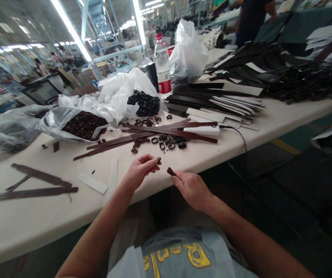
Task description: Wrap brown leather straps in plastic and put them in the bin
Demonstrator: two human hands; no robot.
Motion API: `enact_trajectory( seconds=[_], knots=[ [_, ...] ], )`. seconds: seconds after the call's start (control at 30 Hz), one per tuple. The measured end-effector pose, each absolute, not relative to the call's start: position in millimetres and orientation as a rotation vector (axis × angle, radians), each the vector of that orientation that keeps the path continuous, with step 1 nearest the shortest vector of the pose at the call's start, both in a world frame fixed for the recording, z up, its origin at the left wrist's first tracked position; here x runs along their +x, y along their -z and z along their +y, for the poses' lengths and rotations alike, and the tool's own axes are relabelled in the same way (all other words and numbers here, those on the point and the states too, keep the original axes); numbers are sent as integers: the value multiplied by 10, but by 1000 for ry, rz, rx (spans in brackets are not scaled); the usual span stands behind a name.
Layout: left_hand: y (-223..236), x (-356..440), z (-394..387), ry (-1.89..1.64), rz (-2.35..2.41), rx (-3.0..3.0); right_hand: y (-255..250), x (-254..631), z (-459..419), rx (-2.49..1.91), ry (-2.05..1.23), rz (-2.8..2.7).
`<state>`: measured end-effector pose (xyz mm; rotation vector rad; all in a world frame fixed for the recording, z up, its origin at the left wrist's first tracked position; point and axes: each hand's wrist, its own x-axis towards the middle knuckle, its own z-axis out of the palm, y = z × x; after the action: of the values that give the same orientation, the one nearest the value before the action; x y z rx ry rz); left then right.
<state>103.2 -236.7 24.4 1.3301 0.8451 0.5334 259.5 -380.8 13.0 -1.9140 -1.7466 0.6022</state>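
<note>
My left hand pinches a small dark loop between thumb and fingertips, just above the table's front edge. A short end of a brown leather strip sticks out of my right hand, whose fingers are closed around it; the rest of it is hidden. The loop and the strip end are apart, facing each other. Beyond my hands lie several loose black rings and small brown loops. Long brown strips lie crossed behind them, some over a white device with a cable.
Plastic bags hold brown pieces and black pieces. A bottle stands behind. Stacked black and white strips lie at right, more brown strips and a white strip at left. A person stands at the back.
</note>
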Motion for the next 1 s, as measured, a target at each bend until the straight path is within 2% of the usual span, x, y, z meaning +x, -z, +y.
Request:
enact_trajectory(
  seconds=[0.13,0.53,0.73,1.0],
  knots=[
    [-216,949,-2744,-578,765,1046,-270,2502,-3695,-1927,-525,-1830],
    [-227,862,-2874,-729,763,1018,-295,2399,-3709,-1942,-524,-1914],
    [-190,836,-2847,-732,751,1110,-294,2429,-3727,-1799,-672,-1948],
    [-278,820,-2916,-438,720,1200,-218,2532,-3761,-1302,-1039,-1825]
  ],
)
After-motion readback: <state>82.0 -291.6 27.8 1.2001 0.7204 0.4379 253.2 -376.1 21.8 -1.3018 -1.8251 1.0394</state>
